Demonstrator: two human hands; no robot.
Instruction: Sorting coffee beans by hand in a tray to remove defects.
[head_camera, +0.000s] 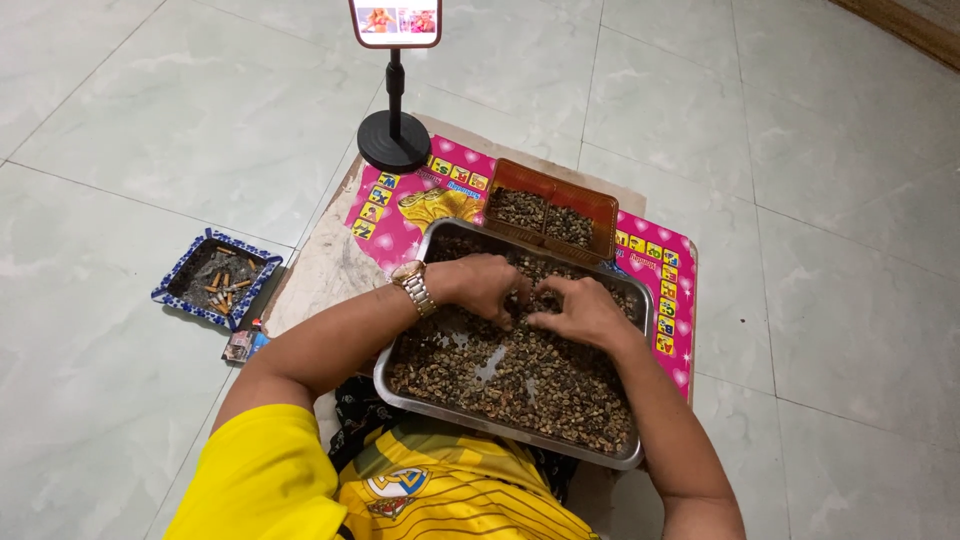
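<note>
both hands, left hand (487, 287) & right hand (578, 312), pinch into beans (520, 385) in metal tray (500, 425) (grasp contents hidden, cannot tell).

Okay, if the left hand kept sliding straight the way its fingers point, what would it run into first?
The left hand points across the beans toward the right hand. Their fingertips already look nearly touching, so it would likely meet the right hand's fingers first, though depth is hard to judge.

You have a shiny metal tray (400, 365) of rough, matt dried bits (520, 380), an orange plastic basket (520, 178), a glossy printed pink mat (655, 265) and polished floor tiles (150, 130).
</note>
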